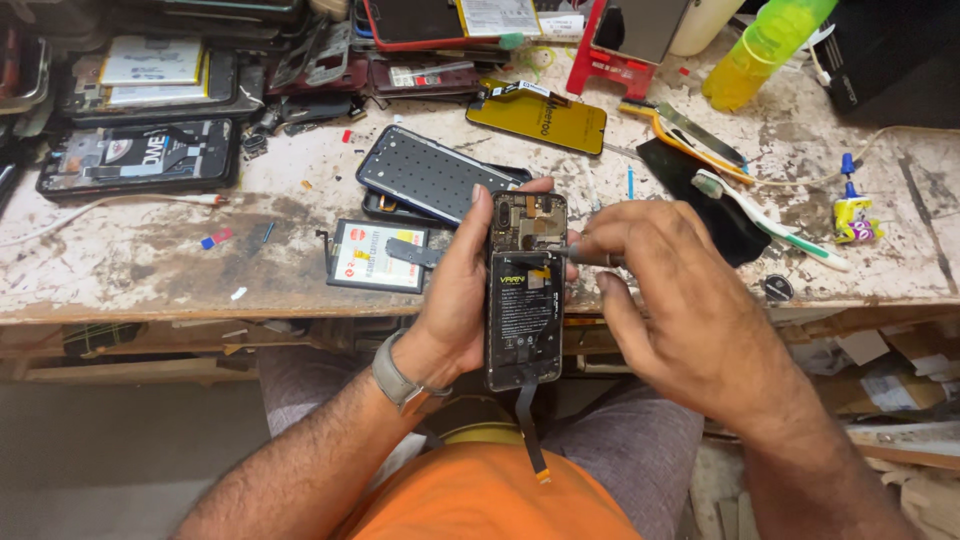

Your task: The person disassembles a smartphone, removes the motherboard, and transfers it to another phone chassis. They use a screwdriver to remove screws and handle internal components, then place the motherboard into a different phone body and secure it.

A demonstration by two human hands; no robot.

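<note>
Gripping the phone [525, 290] upright over my lap, left hand [455, 290] clamped round its left edge; right hand [670, 300] pinched a driver [590, 256] tip-in near the board. I judged it best to keep the tip square and pressure light, and mind the flex [530, 425] dangling at 6. Loose battery [378, 255] with white label lay at 9; yellow panel [537, 117] at 12; yellow-green bottle [765, 45] at 1.
</note>
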